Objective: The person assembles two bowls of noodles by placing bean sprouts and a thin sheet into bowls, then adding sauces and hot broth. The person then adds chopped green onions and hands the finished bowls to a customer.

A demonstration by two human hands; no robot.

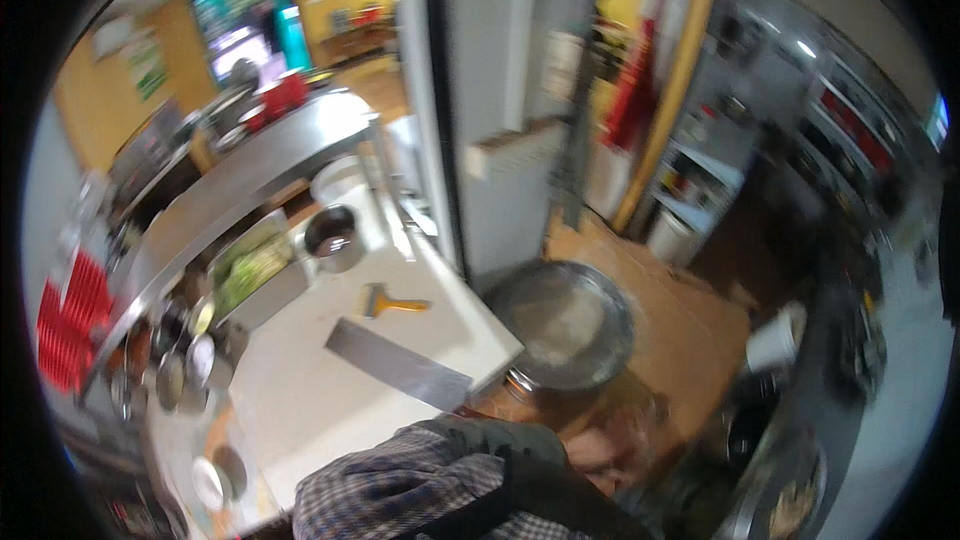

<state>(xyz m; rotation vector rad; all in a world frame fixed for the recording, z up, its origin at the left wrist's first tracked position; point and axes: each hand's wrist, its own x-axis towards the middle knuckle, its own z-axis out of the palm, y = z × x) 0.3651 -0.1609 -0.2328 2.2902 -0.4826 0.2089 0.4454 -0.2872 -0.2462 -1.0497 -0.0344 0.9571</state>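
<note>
A bare hand [612, 448], which looks like my left hand, is at the lower middle beyond a grey-green cuff [490, 434] and a checked sleeve [400, 475]. Motion smears its fingers, so I cannot make out their pose or anything held. My right hand does not show. Just left of the cuff, a wide flat metal blade [398, 364] lies across the corner of a white work board [300, 410]. Behind it rests a brush with a yellow handle [400, 304]. A large round metal basin [622, 340] with pale, floury contents stands past the board's right corner.
A metal pot [340, 258] with dark contents and a tray [272, 302] of chopped greens line the board's far side. Bowls, a white cup [210, 483] and a red rack [62, 330] are at left. A wall post [500, 210] rises behind the basin; a dark counter [850, 410] runs along the right.
</note>
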